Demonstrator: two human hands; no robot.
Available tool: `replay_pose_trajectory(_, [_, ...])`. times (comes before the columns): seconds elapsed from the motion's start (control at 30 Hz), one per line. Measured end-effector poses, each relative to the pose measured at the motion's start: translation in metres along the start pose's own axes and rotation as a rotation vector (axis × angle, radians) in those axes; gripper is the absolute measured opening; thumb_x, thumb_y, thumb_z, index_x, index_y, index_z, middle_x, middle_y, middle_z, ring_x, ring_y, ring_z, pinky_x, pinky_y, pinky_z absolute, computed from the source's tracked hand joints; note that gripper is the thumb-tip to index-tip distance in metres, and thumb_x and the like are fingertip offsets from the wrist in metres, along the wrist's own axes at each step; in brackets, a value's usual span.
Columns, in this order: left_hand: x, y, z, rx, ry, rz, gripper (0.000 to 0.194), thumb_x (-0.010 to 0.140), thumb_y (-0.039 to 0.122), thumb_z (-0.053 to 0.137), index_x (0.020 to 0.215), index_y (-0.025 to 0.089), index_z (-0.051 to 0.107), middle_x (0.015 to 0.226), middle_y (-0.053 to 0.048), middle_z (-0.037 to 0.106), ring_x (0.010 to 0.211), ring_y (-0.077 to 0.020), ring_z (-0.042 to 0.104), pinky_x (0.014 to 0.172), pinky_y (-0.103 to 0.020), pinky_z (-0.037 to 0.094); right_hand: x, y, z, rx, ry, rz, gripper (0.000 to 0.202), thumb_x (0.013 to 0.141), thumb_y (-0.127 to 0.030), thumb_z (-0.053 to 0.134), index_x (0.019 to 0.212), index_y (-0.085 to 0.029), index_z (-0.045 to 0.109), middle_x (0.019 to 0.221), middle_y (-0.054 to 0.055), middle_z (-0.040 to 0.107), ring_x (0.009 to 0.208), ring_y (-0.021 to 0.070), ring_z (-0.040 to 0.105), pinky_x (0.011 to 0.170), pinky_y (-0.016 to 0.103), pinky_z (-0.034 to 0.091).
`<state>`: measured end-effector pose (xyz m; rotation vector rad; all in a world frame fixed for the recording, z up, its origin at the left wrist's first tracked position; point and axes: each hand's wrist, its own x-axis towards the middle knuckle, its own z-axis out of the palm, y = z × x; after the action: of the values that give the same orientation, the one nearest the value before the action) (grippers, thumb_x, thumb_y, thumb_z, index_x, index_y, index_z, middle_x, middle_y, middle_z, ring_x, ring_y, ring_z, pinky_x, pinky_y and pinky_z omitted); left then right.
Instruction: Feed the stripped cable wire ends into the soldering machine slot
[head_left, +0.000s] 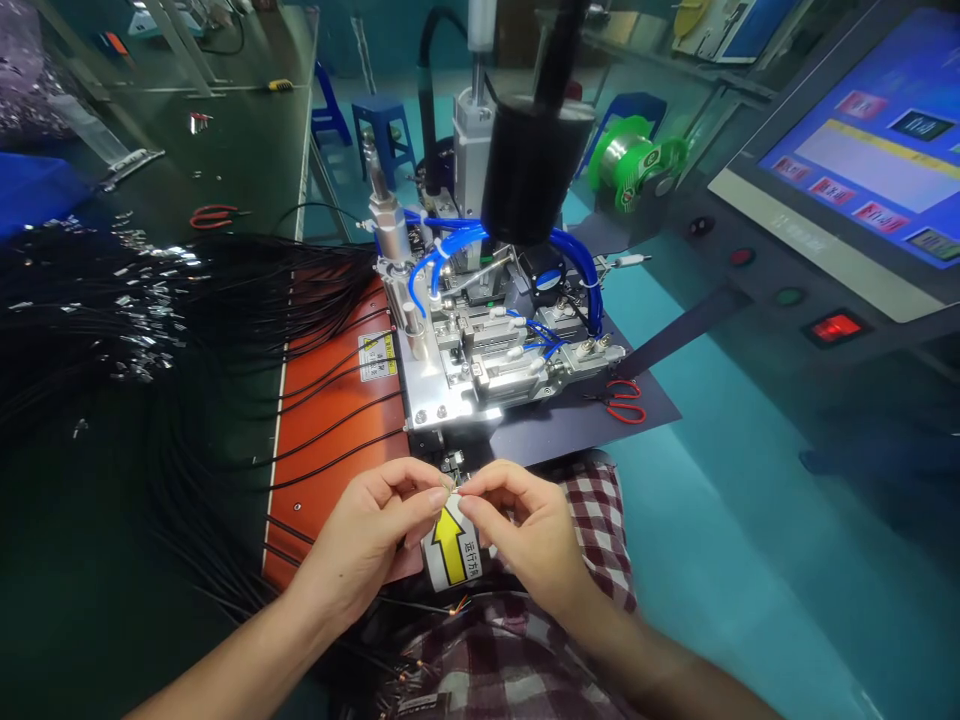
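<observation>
While the left hand and right hand are close together near the right edge of the orange panel, each narrow grip seems to pinch fine wires; probably this step is wire arranging, calling next for steadiness.

I see a blue-green floor on the right of the frame, with light on it. A dark table is at my upper left. Blue stools stand near the top middle.
</observation>
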<state>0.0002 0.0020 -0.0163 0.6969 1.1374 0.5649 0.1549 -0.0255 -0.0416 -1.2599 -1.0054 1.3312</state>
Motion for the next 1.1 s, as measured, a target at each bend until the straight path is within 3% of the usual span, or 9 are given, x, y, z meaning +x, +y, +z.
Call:
replay_pose_trajectory(0.1, [-0.002,-0.007,0.003,0.109,0.086,0.117,0.018,0.076,0.036,0.067,0.082,0.02,0.061,0.058,0.005,0.047,0.048,-0.0072,0.04,0.043,-0.018,0.033,-0.008,0.0,0.01,0.019,0.065,0.055,0.007,0.075,-0.019,0.066,0.069,-0.016,0.063,0.066,-0.001,0.059,0.053,0.0097,0.048,0.047,0.022,0.04])
replay_pose_trajectory(0.2, [-0.003,-0.016,0.007,0.376,0.227,0.529,0.007,0.079,0.027,0.064,0.081,0.02,0.063,0.072,0.0,0.057,0.065,-0.0116,0.053,0.056,-0.021,0.043,-0.013,0.002,0.018,0.09,0.086,0.096,0.009,0.076,-0.021,0.066,0.07,-0.016,0.061,0.063,-0.002,0.057,0.05,0.0089,0.048,0.046,0.022,0.039])
replay_pose_trajectory(0.27, [-0.003,-0.018,0.008,0.483,0.27,0.688,0.003,0.081,0.023,0.062,0.081,0.02,0.064,0.079,-0.001,0.059,0.074,-0.013,0.055,0.064,-0.021,0.045,-0.014,0.004,0.02,0.119,0.091,0.109,0.009,0.076,-0.021,0.066,0.07,-0.016,0.06,0.062,-0.002,0.056,0.048,0.0084,0.047,0.046,0.021,0.038])
replay_pose_trajectory(0.3, [-0.002,-0.018,0.008,0.483,0.256,0.671,0.003,0.081,0.023,0.061,0.082,0.021,0.063,0.078,0.0,0.059,0.072,-0.0126,0.055,0.063,-0.021,0.045,-0.013,0.004,0.02,0.125,0.093,0.115,0.009,0.076,-0.021,0.066,0.071,-0.016,0.06,0.062,-0.002,0.056,0.048,0.0083,0.047,0.045,0.021,0.038])
replay_pose_trajectory(0.43, [0.0,-0.007,0.006,0.341,0.091,0.35,0.013,0.082,0.03,0.061,0.089,0.02,0.062,0.072,0.001,0.059,0.062,-0.0106,0.053,0.053,-0.019,0.042,-0.009,0.003,0.016,0.106,0.098,0.104,0.009,0.076,-0.02,0.066,0.07,-0.015,0.061,0.064,-0.001,0.057,0.05,0.009,0.048,0.047,0.022,0.039])
replay_pose_trajectory(0.5, [0.0,-0.002,0.003,0.29,0.021,0.262,0.016,0.08,0.031,0.064,0.089,0.019,0.063,0.072,0.0,0.061,0.061,-0.0105,0.053,0.05,-0.018,0.041,-0.008,0.002,0.013,0.068,0.103,0.078,0.009,0.075,-0.02,0.066,0.069,-0.016,0.061,0.064,-0.001,0.058,0.051,0.0094,0.047,0.048,0.022,0.039])
replay_pose_trajectory(0.7, [0.001,-0.003,-0.003,0.136,0.025,0.041,0.021,0.073,0.035,0.07,0.082,0.017,0.065,0.059,0.003,0.055,0.043,-0.0053,0.04,0.038,-0.016,0.027,-0.007,0.001,0.01,-0.1,0.105,-0.001,0.009,0.076,-0.018,0.064,0.067,-0.016,0.063,0.066,0.0,0.059,0.058,0.012,0.051,0.054,0.024,0.041])
replay_pose_trajectory(0.9, [0.0,-0.007,0.006,0.001,0.067,0.025,0.02,0.07,0.03,0.073,0.077,0.017,0.06,0.053,0.004,0.052,0.046,-0.0053,0.04,0.042,-0.015,0.028,-0.01,0.004,0.01,-0.221,0.104,-0.069,0.01,0.078,-0.016,0.062,0.068,-0.018,0.063,0.067,0.0,0.06,0.059,0.0121,0.053,0.054,0.024,0.042])
replay_pose_trajectory(1.1, [0.0,-0.007,0.011,-0.136,0.074,-0.01,0.022,0.072,0.03,0.072,0.086,0.02,0.059,0.052,0.007,0.046,0.047,-0.0057,0.038,0.043,-0.016,0.03,-0.003,0.006,0.013,-0.138,0.069,0.042,0.008,0.078,-0.019,0.062,0.07,-0.017,0.063,0.067,0.001,0.063,0.058,0.0135,0.056,0.053,0.024,0.044])
